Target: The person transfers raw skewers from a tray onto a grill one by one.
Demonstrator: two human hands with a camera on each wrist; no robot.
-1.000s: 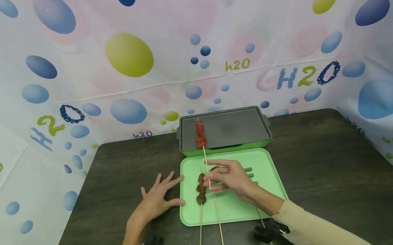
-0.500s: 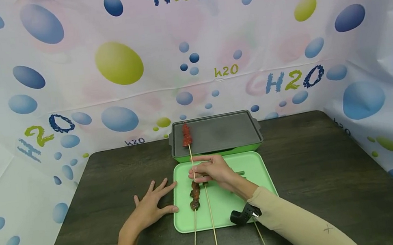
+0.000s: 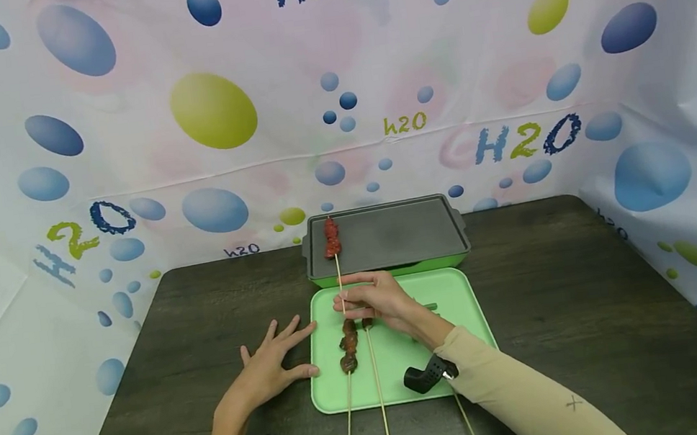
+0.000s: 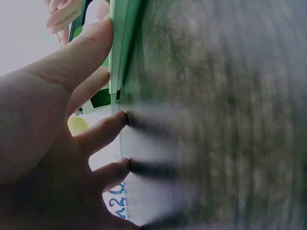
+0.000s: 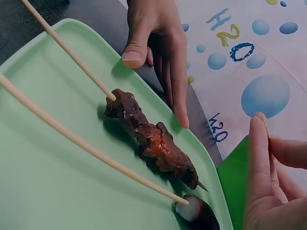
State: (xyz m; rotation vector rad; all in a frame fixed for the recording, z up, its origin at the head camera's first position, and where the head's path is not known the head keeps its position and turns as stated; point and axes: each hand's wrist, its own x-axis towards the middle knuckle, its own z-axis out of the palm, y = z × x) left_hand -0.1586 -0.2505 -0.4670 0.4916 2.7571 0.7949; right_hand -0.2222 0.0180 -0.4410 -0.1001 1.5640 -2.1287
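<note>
Skewers lie lengthwise on the light green tray [image 3: 465,319], their sticks running from its far side toward the person and overhanging its near edge onto the dark table [image 3: 594,303]. The right hand [image 3: 380,301] hovers over the far part of the tray, thumb and forefinger pinching the bamboo stick of the red meat skewer [image 3: 331,238], whose meat end rests on the left end of the dark griddle pan [image 3: 402,229] just beyond the tray. That stick's long axis points away from the person, across the gap between tray and pan, so the right hand is far nearer to it than the left.

The left hand [image 3: 271,365] lies flat on the table at the tray's left edge, fingers spread, thumb tip touching the rim.

On the tray, just nearer than the right hand, lies the brown meat skewer [image 3: 347,344], and beside it a second stick [image 3: 377,388] with one small dark piece at its tip. A third stick [image 3: 468,429] pokes out from under the right sleeve. Counted: four skewers in all, one tray, one pan. Whether the hidden skewer carries food I cannot tell; green pieces show beside the right wrist.
</note>
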